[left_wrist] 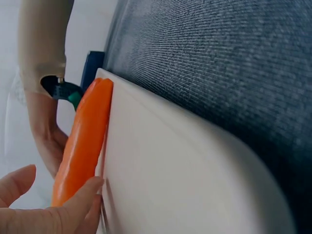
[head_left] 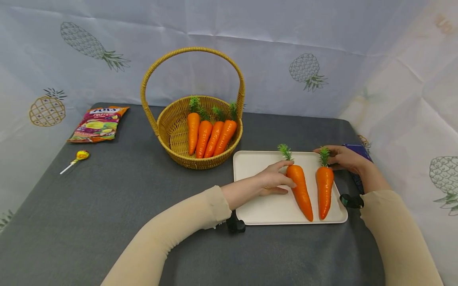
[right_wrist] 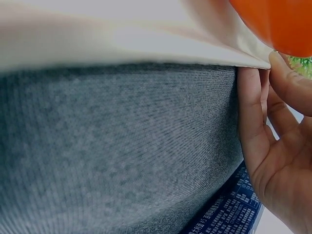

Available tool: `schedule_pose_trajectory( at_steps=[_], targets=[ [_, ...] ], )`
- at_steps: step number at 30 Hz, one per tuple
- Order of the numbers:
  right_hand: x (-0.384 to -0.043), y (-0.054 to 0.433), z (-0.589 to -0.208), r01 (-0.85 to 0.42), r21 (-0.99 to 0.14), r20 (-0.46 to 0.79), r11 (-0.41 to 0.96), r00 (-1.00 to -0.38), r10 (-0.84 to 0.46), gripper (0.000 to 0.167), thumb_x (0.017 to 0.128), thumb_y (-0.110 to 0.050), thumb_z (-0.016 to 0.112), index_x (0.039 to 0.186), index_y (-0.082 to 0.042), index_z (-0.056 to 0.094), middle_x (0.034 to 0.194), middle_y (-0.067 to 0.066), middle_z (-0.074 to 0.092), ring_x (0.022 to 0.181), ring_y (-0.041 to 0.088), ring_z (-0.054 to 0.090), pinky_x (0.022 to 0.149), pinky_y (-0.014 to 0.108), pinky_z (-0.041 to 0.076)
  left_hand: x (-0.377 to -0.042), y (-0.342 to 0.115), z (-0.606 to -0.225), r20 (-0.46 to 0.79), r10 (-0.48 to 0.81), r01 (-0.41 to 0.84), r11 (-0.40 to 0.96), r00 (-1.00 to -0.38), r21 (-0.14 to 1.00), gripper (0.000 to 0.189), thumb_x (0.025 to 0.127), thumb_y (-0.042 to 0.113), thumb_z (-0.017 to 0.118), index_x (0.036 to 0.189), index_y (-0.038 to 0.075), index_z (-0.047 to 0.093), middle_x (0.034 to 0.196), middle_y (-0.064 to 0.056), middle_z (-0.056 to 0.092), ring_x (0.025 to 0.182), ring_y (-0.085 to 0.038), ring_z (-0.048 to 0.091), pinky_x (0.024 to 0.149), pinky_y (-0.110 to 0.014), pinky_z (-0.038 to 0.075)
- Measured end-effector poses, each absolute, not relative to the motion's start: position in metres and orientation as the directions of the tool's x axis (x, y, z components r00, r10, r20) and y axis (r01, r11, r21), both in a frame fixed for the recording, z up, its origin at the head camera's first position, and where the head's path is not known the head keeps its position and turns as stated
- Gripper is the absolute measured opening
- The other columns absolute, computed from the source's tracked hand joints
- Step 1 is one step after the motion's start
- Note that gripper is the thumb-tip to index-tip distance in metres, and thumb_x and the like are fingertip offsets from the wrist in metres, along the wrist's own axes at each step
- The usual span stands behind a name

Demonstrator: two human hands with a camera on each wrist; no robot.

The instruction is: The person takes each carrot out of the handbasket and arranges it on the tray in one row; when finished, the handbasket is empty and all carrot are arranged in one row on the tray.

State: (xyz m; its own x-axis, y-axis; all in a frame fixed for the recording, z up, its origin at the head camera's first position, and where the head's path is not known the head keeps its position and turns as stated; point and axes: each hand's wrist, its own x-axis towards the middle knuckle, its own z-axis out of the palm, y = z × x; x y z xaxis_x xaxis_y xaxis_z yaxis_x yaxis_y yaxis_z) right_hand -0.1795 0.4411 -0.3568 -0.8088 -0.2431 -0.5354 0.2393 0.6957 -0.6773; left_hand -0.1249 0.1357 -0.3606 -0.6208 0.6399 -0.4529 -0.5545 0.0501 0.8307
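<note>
Two orange carrots with green tufts lie on a white rectangular tray (head_left: pixel 257 210). My left hand (head_left: pixel 272 180) reaches over the tray to the left carrot (head_left: pixel 300 190), its fingers spread around the upper end. In the left wrist view, one fingertip (left_wrist: pixel 92 187) sits against that carrot's side while another finger stands apart from it. My right hand (head_left: pixel 345 159) is at the tray's back right corner, beyond the right carrot (head_left: pixel 324 190). In the right wrist view its thumb (right_wrist: pixel 287 80) is over the tray's rim, with the fingers below, pinching the edge.
A wicker basket (head_left: pixel 175 157) with a tall handle stands behind the tray, holding several carrots. Far left are a candy bag (head_left: pixel 96 125) and a lollipop (head_left: pixel 81 155). A dark blue package (head_left: pixel 359 151) lies beside the right hand. Pineapple-print cloth (head_left: pixel 264 79) hangs behind the grey table.
</note>
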Motion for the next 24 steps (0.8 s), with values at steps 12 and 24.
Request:
schedule_pose_trajectory(
  at_steps=[12, 24],
  targets=[
    [-0.179, 0.44, -0.356, 0.234, -0.647, -0.533, 0.725, -0.819, -0.211, 0.058, 0.095, 0.001, 0.043, 0.152, 0.002, 0.03, 0.152, 0.034, 0.032, 0.126, 0.03, 0.051, 0.099, 0.043, 0.057, -0.125, 0.13, -0.363, -0.454, 0.678, -0.534, 0.106, -0.578, 0.839, 0.072, 0.089, -0.005, 0.065, 0.15, 0.026, 0.043, 0.152, -0.014, 0.041, 0.105, -0.017, 0.06, 0.085, -0.034, 0.056],
    [-0.179, 0.438, -0.355, 0.231, -0.643, -0.532, 0.731, -0.82, -0.209, 0.059, 0.094, 0.003, 0.04, 0.152, 0.002, 0.03, 0.153, 0.035, 0.028, 0.131, 0.038, 0.046, 0.098, 0.041, 0.058, -0.13, 0.122, -0.354, -0.431, 0.693, -0.529, 0.083, -0.578, 0.844, 0.07, 0.09, -0.004, 0.062, 0.151, 0.023, 0.041, 0.154, -0.017, 0.039, 0.122, -0.029, 0.059, 0.095, -0.039, 0.057]
  ],
)
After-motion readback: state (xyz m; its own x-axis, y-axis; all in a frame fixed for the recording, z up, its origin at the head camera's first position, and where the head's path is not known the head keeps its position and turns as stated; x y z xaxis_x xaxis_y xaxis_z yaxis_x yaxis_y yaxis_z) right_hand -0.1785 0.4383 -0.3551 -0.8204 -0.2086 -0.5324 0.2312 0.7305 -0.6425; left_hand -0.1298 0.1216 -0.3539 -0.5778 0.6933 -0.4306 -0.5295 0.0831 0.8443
